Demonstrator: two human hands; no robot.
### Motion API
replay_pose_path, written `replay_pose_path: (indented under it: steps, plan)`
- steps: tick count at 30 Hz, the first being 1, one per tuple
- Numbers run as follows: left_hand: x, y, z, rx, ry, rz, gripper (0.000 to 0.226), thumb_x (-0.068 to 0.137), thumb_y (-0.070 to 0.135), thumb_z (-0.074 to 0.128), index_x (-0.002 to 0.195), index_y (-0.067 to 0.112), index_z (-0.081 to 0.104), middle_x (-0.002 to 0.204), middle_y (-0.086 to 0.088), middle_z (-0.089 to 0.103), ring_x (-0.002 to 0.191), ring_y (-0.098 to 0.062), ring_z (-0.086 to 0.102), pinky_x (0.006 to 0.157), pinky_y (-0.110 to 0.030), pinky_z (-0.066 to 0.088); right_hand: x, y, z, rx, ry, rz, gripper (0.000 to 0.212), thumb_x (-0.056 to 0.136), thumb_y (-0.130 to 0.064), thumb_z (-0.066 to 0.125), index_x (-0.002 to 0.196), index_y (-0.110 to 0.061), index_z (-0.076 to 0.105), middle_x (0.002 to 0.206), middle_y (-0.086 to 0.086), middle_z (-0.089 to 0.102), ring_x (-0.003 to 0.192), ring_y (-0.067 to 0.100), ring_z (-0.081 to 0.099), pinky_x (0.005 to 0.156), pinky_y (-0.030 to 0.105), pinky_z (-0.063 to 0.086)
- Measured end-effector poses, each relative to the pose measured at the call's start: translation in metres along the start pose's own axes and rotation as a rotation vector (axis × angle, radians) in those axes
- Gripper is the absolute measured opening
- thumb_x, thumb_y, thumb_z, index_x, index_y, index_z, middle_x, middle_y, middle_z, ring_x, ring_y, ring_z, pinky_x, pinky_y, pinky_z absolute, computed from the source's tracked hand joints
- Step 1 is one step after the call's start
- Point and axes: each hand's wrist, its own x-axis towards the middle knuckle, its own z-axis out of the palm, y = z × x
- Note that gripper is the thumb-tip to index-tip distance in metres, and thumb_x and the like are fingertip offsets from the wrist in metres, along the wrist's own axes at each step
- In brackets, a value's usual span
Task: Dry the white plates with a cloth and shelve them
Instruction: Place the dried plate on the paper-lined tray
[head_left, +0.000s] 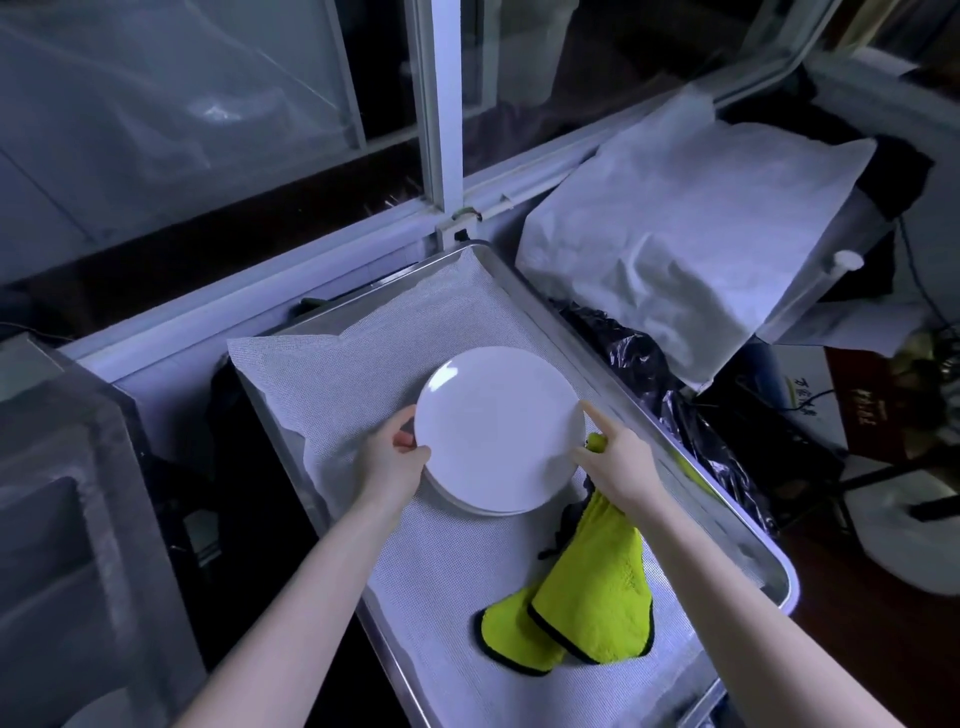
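Both forearms reach forward over the tray (779, 571). The left hand (392, 457) pinches the left rim of the top plate (498, 431), which lies on the stack (470, 506) on the tray's mesh liner. The right hand (618, 462) grips a yellow-green cloth (597, 587), its index finger stretched to the plate's right rim.

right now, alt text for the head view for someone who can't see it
The left hand grips the top white plate of a stack on a lined tray; the right hand touches its edge and holds a green cloth.
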Motion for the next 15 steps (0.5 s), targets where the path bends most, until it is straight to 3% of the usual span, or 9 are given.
replay_pose_path:
  steps: [3,6,9,11,13,15]
  plan:
    - [-0.006,-0.003,-0.006,-0.018,0.002,0.015,0.062,0.086,0.003,0.07,0.141,0.029,0.056,0.109,-0.007,0.062,0.096,-0.017,0.06,0.078,-0.022,0.042,-0.012,-0.007,0.001,-0.005,0.109,-0.017,0.064,0.083,-0.008,0.056,0.144,-0.024,0.047,0.062,-0.002,0.052,0.068,0.018,0.053,0.069,0.029,0.046]
    - [-0.021,-0.01,-0.018,-0.041,0.008,0.054,0.056,0.086,0.009,0.074,0.133,0.034,0.06,0.111,-0.004,0.06,0.088,-0.008,0.061,0.069,-0.019,0.044,-0.031,-0.015,0.003,-0.049,0.219,-0.057,0.055,0.085,-0.01,0.057,0.138,-0.025,0.054,0.097,0.008,0.062,0.097,0.024,0.056,0.078,0.028,0.039]
    - [-0.043,-0.016,-0.037,-0.147,0.02,0.061,0.041,0.087,0.007,0.072,0.108,0.042,0.066,0.099,0.0,0.063,0.071,0.003,0.062,0.059,-0.014,0.047,-0.054,-0.036,0.011,-0.029,0.129,-0.154,0.043,0.085,-0.01,0.057,0.126,-0.024,0.064,0.091,0.002,0.062,0.083,0.017,0.057,0.071,0.023,0.036]
    - [-0.059,-0.02,-0.054,-0.193,0.026,0.077,0.039,0.087,0.005,0.071,0.106,0.04,0.069,0.088,0.005,0.065,0.065,0.005,0.06,0.059,-0.009,0.045,-0.07,-0.059,0.022,-0.019,0.064,-0.253,0.037,0.086,-0.01,0.06,0.12,-0.024,0.068,0.09,0.001,0.064,0.082,0.013,0.058,0.067,0.014,0.035]
    - [-0.077,-0.022,-0.076,-0.229,0.028,0.092,0.035,0.087,0.004,0.071,0.109,0.031,0.071,0.085,0.006,0.066,0.071,-0.001,0.062,0.065,-0.008,0.045,-0.087,-0.088,0.039,0.02,0.005,-0.331,0.035,0.086,-0.011,0.062,0.117,-0.027,0.069,0.093,-0.001,0.066,0.084,0.011,0.058,0.069,0.005,0.037]
    - [-0.095,-0.026,-0.104,-0.261,0.011,0.12,0.03,0.088,0.004,0.072,0.107,0.028,0.072,0.09,0.003,0.07,0.081,-0.005,0.064,0.074,-0.009,0.047,-0.105,-0.12,0.059,0.088,-0.077,-0.379,0.033,0.086,-0.013,0.063,0.114,-0.029,0.07,0.085,-0.001,0.068,0.078,0.015,0.061,0.073,0.015,0.046]
